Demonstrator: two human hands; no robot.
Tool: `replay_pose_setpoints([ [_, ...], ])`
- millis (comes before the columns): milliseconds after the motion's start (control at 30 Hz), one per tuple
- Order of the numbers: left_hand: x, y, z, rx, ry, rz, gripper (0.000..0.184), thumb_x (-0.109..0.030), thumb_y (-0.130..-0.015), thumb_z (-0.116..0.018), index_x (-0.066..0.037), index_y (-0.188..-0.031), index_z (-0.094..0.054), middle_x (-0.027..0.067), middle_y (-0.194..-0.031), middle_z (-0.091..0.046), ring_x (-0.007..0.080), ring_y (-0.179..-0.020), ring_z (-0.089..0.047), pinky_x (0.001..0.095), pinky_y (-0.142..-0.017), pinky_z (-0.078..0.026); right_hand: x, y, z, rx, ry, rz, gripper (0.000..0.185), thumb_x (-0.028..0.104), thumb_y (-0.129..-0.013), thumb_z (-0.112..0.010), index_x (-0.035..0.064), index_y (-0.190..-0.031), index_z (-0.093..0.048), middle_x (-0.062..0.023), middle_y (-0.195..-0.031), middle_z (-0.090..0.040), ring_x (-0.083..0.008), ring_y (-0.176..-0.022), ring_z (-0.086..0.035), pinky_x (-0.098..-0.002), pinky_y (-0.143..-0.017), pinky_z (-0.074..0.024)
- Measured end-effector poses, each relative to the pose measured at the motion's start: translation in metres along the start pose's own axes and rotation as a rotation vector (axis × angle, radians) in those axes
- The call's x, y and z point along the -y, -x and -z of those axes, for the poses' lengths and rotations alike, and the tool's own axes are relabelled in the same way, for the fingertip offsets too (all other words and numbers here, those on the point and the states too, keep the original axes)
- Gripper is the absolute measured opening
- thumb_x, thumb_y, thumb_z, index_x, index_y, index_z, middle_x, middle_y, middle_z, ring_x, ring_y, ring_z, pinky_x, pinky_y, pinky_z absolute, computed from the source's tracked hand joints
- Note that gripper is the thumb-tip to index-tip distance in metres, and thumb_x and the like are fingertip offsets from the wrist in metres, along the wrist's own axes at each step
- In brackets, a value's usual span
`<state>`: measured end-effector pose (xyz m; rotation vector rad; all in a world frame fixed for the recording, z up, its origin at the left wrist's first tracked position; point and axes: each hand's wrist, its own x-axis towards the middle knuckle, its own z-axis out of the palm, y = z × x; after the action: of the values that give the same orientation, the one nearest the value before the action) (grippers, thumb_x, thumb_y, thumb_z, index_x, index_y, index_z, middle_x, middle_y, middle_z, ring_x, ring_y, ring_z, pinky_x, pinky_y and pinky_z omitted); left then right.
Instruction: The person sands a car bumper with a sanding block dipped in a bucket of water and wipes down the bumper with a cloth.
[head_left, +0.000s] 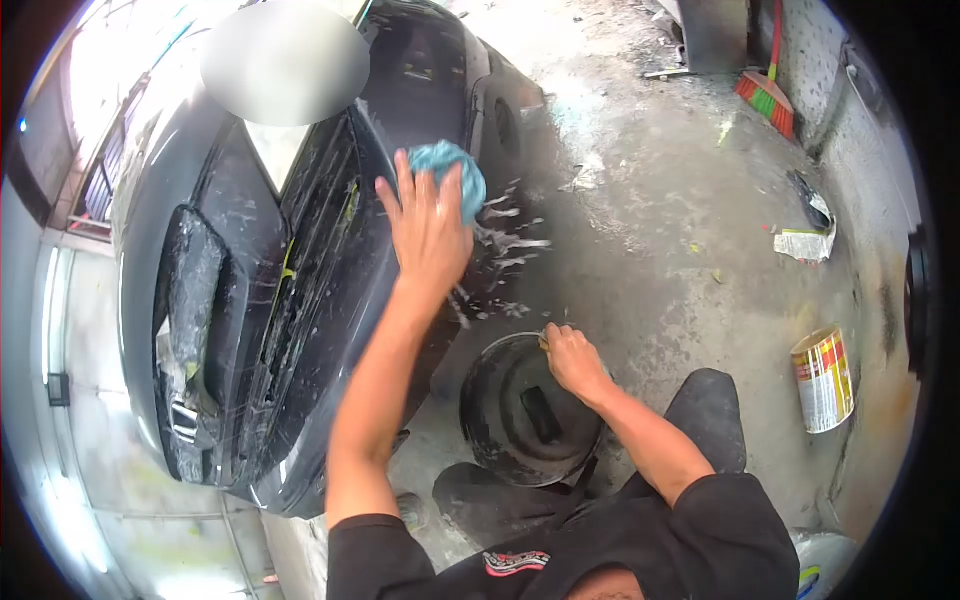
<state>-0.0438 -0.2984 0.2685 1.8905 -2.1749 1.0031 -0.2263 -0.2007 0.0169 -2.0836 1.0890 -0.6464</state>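
Note:
My left hand (pixel 432 232) presses a wet blue cloth (pixel 450 172) against the dark car bumper (pixel 375 235), its fingers curled over the cloth. Streaks of whitish water fly off beside it. Over the rim of a round black bucket (pixel 482 372), my right hand (pixel 575 362) is closed. A small yellowish edge shows at its fingertips, too little to name. Inside the bucket lies a dark oblong block (pixel 540 414). The car's grille (pixel 310 250) is wet and smeared with pale residue.
A blurred oval covers part of the view above the hood. On the concrete floor (pixel 680 250) lie a torn paper scrap (pixel 806 243) and a labelled can (pixel 824 380). A red-and-green broom (pixel 766 104) leans by the right wall. My knee (pixel 706 415) is beside the bucket.

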Motion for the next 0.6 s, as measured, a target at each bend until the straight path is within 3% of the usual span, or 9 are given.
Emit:
replay_pose_setpoints([
  [167,0.086,-0.135,-0.026,0.092,-0.441,0.038,0.062,-0.032,-0.092,-0.071,-0.013,-0.149,-0.058,0.0195,-0.155,-0.052,0.0474,-0.153,-0.033,0.0755,-0.120,-0.018,-0.005,0.001,-0.003,-0.035,0.014,0.004,0.020,0.013,-0.094,-0.064,-0.0006,-0.107,-0.059,-0.0224,-0.097,-0.069,-0.0435,-0.090,-0.070,-0.0539,-0.073,-0.0600],
  [233,0.120,-0.191,-0.021,0.042,-0.574,0.116,0.058,-0.039,-0.098,-0.064,-0.014,-0.151,-0.057,0.0171,-0.157,-0.051,0.0460,-0.154,-0.031,0.0746,-0.121,-0.016,0.000,0.002,0.002,-0.032,0.010,-0.003,0.020,0.014,-0.094,-0.064,-0.0010,-0.107,-0.059,-0.0225,-0.098,-0.069,-0.0435,-0.091,-0.070,-0.0541,-0.073,-0.0599],
  [300,0.146,-0.230,-0.033,-0.125,-0.558,0.216,0.057,-0.039,-0.096,-0.060,-0.009,-0.144,-0.062,0.0176,-0.159,-0.049,0.0472,-0.153,-0.034,0.0713,-0.124,-0.010,0.000,-0.001,0.002,-0.006,-0.019,-0.036,0.023,0.011,-0.093,-0.063,-0.0014,-0.112,-0.059,-0.0230,-0.101,-0.068,-0.0445,-0.093,-0.068,-0.0548,-0.076,-0.0584],
  [333,0.135,-0.232,-0.032,-0.166,-0.606,0.270,0.055,-0.044,-0.097,-0.064,-0.015,-0.144,-0.063,0.0147,-0.160,-0.048,0.0440,-0.153,-0.035,0.0698,-0.124,-0.015,0.000,-0.002,0.001,0.002,-0.035,-0.054,0.023,0.009,-0.093,-0.061,-0.0011,-0.114,-0.058,-0.0234,-0.102,-0.068,-0.0453,-0.096,-0.067,-0.0552,-0.079,-0.0570],
  [433,0.107,-0.223,-0.021,0.255,-0.530,0.012,0.062,-0.061,-0.102,-0.053,-0.024,-0.152,-0.057,0.0129,-0.161,-0.048,0.0362,-0.156,-0.032,0.0653,-0.125,-0.020,0.001,0.003,0.000,0.025,-0.059,-0.066,0.026,0.006,-0.093,-0.060,-0.0013,-0.118,-0.057,-0.0239,-0.105,-0.067,-0.0461,-0.098,-0.066,-0.0555,-0.082,-0.0558],
  [467,0.115,-0.222,-0.036,0.243,-0.555,-0.099,0.062,-0.064,-0.101,-0.052,-0.028,-0.151,-0.059,0.0106,-0.160,-0.050,0.0322,-0.154,-0.036,0.0623,-0.126,-0.021,0.001,0.000,0.002,0.025,-0.063,-0.061,0.026,0.006,-0.093,-0.061,-0.0015,-0.118,-0.057,-0.0238,-0.105,-0.067,-0.0461,-0.098,-0.066,-0.0554,-0.082,-0.0558],
  [567,0.113,-0.199,-0.052,0.246,-0.424,-0.259,0.063,-0.065,-0.101,-0.051,-0.027,-0.151,-0.059,0.0101,-0.158,-0.052,0.0329,-0.152,-0.039,0.0618,-0.126,-0.021,0.003,0.001,0.003,0.026,-0.041,-0.074,0.026,0.006,-0.093,-0.062,-0.0011,-0.117,-0.057,-0.0240,-0.104,-0.067,-0.0464,-0.097,-0.066,-0.0558,-0.082,-0.0556],
  [600,0.107,-0.188,-0.051,0.282,-0.297,-0.308,0.058,-0.059,-0.100,-0.058,-0.027,-0.148,-0.061,0.0110,-0.158,-0.052,0.0346,-0.153,-0.038,0.0619,-0.127,-0.022,0.002,0.000,0.001,0.023,-0.041,-0.063,0.026,0.006,-0.093,-0.062,-0.0009,-0.117,-0.057,-0.0242,-0.104,-0.067,-0.0468,-0.097,-0.066,-0.0561,-0.082,-0.0556],
])
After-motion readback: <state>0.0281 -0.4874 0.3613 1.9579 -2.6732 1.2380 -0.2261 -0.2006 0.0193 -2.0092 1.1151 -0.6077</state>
